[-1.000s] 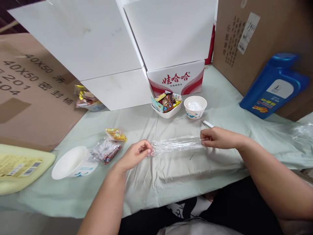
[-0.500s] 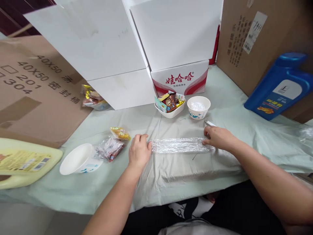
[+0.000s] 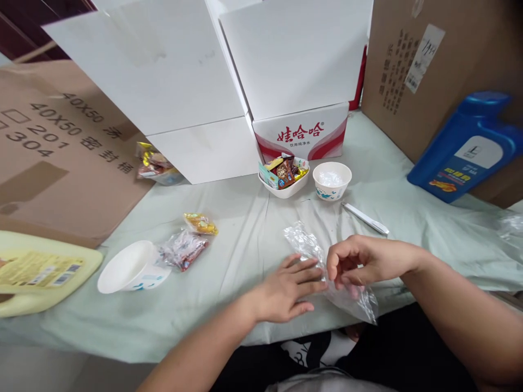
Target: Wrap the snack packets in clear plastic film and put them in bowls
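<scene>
A crinkled clear plastic bag [image 3: 304,239] lies slantwise on the cloth in front of me, its near end close to the table's front edge. My left hand [image 3: 286,289] rests on its left side, palm down with the fingers spread. Over the near half, my right hand [image 3: 365,262] is curled, and some of its fingers show through the film, which it appears to grip. Just beyond that hand lies a slim white tool [image 3: 365,219], untouched. Farther back stand a paper bowl [image 3: 332,190] with clear plastic in it and a white bowl [image 3: 281,191] of wrapped snacks.
On the left, a paper bowl [image 3: 149,280] lies tipped beside wrapped snacks [image 3: 186,249] and a yellow packet [image 3: 201,223]. A pale yellow jug [image 3: 44,272] stands at far left, a blue bottle [image 3: 461,158] at right. White boxes [image 3: 196,147] and cardboard boxes [image 3: 73,147] line the back.
The plastic, stretched sideways between both hands before, now lies slantwise and nearer to me. My left hand has moved right and spread its fingers; my right hand came nearer, away from the white tool.
</scene>
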A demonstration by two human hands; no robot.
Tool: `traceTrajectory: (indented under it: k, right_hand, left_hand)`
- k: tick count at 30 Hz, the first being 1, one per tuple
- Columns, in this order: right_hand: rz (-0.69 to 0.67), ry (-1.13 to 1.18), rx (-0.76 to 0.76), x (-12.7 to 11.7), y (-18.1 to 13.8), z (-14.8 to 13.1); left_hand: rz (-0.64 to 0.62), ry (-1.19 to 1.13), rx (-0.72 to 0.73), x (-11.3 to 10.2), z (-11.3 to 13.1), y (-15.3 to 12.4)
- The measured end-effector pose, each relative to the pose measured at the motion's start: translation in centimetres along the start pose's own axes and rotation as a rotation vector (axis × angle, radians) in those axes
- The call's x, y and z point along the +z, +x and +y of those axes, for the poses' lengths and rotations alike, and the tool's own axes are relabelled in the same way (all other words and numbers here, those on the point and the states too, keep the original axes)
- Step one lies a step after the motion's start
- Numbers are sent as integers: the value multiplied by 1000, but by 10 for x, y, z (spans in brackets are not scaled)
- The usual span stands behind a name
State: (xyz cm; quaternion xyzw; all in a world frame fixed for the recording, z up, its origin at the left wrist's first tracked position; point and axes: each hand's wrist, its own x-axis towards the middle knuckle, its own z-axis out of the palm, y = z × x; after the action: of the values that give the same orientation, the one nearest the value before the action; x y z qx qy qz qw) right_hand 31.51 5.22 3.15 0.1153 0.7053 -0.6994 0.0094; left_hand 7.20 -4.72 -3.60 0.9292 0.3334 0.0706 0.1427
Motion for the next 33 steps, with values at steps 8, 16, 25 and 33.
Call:
traceTrajectory:
  k: [8, 16, 25, 33]
  right_hand:
    - [462, 596, 1, -14, 42, 31]
    - [606, 661, 29, -11, 66, 53]
    - [521, 549, -63, -6, 65, 54]
    - [649, -10, -244, -14, 46, 41]
  left_hand:
    - [-62, -243, 22, -8, -1, 2]
    - [149, -296, -25, 3, -7, -3]
    - [595, 19, -239, -2, -19, -1]
    - [483, 166, -371, 9, -33, -1]
